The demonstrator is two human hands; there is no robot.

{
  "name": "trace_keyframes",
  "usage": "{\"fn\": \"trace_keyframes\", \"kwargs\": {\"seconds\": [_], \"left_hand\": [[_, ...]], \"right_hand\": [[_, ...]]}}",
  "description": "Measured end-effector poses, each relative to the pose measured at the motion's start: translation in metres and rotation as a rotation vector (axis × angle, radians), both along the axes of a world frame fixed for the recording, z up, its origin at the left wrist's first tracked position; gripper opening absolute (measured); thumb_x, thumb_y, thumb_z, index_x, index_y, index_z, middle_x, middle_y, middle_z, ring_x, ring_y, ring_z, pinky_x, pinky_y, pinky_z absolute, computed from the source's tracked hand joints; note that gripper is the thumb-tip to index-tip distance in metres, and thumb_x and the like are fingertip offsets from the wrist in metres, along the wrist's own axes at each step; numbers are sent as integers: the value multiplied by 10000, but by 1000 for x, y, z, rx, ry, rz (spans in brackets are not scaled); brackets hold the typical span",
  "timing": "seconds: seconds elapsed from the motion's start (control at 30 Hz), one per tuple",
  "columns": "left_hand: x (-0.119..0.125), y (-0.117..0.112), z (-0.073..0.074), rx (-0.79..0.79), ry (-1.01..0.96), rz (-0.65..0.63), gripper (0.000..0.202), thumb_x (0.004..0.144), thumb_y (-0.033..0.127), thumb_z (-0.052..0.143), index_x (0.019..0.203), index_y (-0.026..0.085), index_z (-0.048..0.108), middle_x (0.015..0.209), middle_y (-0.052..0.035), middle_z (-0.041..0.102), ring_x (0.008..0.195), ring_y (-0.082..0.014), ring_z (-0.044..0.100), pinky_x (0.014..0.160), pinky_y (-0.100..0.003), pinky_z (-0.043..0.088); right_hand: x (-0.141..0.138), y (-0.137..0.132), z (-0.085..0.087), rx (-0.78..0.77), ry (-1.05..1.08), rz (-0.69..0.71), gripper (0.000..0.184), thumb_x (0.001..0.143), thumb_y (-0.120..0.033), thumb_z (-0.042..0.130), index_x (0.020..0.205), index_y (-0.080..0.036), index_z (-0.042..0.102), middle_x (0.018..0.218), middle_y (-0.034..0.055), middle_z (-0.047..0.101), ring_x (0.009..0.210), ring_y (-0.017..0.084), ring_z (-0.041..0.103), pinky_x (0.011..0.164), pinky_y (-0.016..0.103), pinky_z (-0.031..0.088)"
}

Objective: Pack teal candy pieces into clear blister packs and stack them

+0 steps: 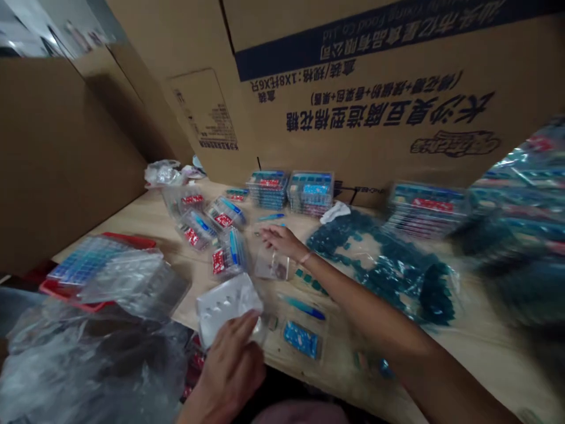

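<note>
- Your left hand [233, 356] holds the plastic tray [218, 309], near side, left of centre.
- Your right hand [277, 238] is farther; its grip I cannot tell.
- Right: blue packet [301, 340], then green pieces [435, 294].
- Far: a carton [353, 141] blocks.

The left fingers [247, 325] touch a translucent tray [223, 305].

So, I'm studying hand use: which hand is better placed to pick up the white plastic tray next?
Probably the left hand: its fingers are right by the white plastic tray, while the right hand reaches out farther ahead, to the tray's right.
</note>
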State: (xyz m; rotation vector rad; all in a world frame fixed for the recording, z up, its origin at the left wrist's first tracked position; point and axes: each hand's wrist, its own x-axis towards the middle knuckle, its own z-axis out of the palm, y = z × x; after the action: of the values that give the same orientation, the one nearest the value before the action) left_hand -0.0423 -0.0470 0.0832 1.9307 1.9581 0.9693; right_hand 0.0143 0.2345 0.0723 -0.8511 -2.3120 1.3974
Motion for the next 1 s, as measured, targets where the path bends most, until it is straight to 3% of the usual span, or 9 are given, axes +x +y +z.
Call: {"fn": "trace_keyframes", "kwargs": {"seconds": [0.1,0.2,0.3,0.37,0.47,0.57,0.77,0.93,1.0], "left_hand": [[26,37,5,-226,62,-402,299,879,126,416,1051,214,644,1324,-89,559,1301,-250,429,1094,-448,300],[50,56,1,-253,49,-584,329,886,127,405,1116,220,622,1343,-86,541,1317,-251,408,1110,-479,259],[66,64,-10,-5,-106,-377,279,835,259,565,1109,246,614,1319,-94,557,1309,-279,411,1115,-512,234],[78,73,-16,83,-393,-151,490,777,424,627,1227,257,525,1381,-111,487,1310,-302,400,1080,-506,305],[100,93,-13,-240,-941,-107,714,780,680,425,1346,246,387,1395,-142,464,1187,-310,532,925,-470,463],[122,110,-4,-573,-1264,-188,731,757,722,384,1271,210,478,1258,-145,592,1048,-302,620,863,-451,483],[126,106,-5,-647,-1459,-15,461,620,433,769,977,164,653,874,-99,733,784,-222,680,739,-318,485],[98,93,-27,-614,-1545,165,473,566,432,816,947,188,678,873,-79,739,751,-202,682,740,-294,488],[89,91,-36,-601,-1557,218,477,562,460,809,943,200,688,862,-74,740,758,-206,682,730,-288,490]], "right_hand": [[80,-40,10,-545,205,218,471,916,-511,395,1235,-173,471,1039,91,659,776,156,673,600,238,486],[156,-74,10,-675,319,76,485,745,-423,679,1137,-180,532,930,53,680,697,138,663,549,206,448],[213,-93,2,-673,449,-300,408,697,-379,717,1022,-182,568,841,27,689,650,125,649,525,199,424],[238,-101,-2,-690,516,-458,398,671,-378,734,984,-189,575,819,16,691,626,121,640,530,207,429],[258,-111,-5,-683,563,-499,396,669,-391,738,978,-197,583,815,12,694,628,121,634,557,221,442],[261,-120,-6,-601,555,-463,376,705,-418,714,986,-204,585,819,14,688,640,122,627,549,224,432],[282,-118,-7,-409,401,-286,365,830,-502,568,1029,-197,565,861,32,681,668,129,639,572,239,467],[315,-58,-21,243,-8,-519,253,911,-199,398,995,-158,634,985,107,679,934,191,636,832,338,482],[306,-22,-32,461,-226,-410,260,828,-77,439,924,-154,668,1031,120,675,1007,203,616,901,341,455]]}}
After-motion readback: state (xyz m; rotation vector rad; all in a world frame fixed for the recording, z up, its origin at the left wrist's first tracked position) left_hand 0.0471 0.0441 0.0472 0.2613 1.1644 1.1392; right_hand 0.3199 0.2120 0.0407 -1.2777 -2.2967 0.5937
